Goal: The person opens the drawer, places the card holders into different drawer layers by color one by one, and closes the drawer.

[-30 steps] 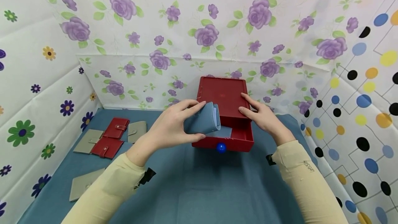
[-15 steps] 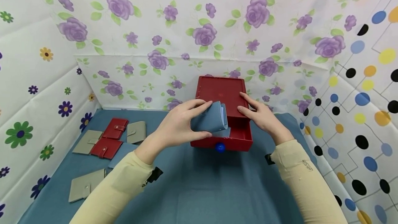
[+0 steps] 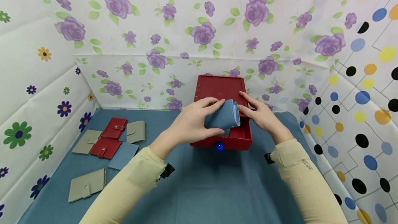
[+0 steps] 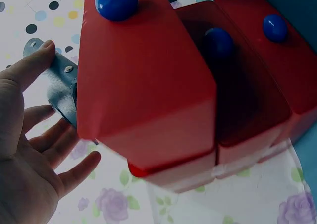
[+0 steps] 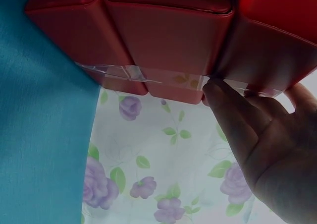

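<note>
My left hand (image 3: 191, 122) grips a folded blue wallet (image 3: 228, 115), thumb below and fingers on top, over the pulled-out top drawer (image 3: 205, 143) of a red drawer cabinet (image 3: 219, 91). The left wrist view shows the wallet (image 4: 64, 85) with its snap studs beside the drawer's front. Part of another flat blue thing (image 3: 227, 132) shows inside the drawer, mostly hidden by my left hand and the wallet. My right hand (image 3: 259, 117) rests on the cabinet's right top edge, steadying fingers spread; in the right wrist view its fingers (image 5: 230, 117) lie along the cabinet's side.
To the left on the blue cloth (image 3: 199, 189) lie two red wallets (image 3: 114, 128), several grey ones including a near one (image 3: 87, 185) and one by the back (image 3: 135, 131), plus a flat blue wallet (image 3: 123, 155). A flowered sheet (image 3: 140, 78) rises behind the cabinet.
My left hand has moved right with the blue wallet, farther over the drawer. The flat blue wallet on the cloth has come into sight from behind my sleeve. My right hand stays put.
</note>
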### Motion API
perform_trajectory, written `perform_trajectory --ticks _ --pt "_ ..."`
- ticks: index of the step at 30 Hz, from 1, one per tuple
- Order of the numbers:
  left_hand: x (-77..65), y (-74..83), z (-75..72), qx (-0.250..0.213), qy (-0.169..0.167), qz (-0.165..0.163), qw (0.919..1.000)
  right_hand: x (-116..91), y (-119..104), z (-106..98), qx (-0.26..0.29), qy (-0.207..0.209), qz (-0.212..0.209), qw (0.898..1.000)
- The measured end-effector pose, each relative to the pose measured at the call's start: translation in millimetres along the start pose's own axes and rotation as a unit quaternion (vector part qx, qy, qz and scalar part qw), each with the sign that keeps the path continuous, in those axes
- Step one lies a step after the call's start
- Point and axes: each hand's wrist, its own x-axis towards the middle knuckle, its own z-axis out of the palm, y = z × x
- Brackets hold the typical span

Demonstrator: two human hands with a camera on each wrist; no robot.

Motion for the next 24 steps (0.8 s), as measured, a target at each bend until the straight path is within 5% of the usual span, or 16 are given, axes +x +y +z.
perform_trajectory --ticks 24 --pt "29.1 15.7 30.9 0.019 -0.13 -0.02 0.9911 -1 -1 0 0.017 -0.005 0.014 1.0"
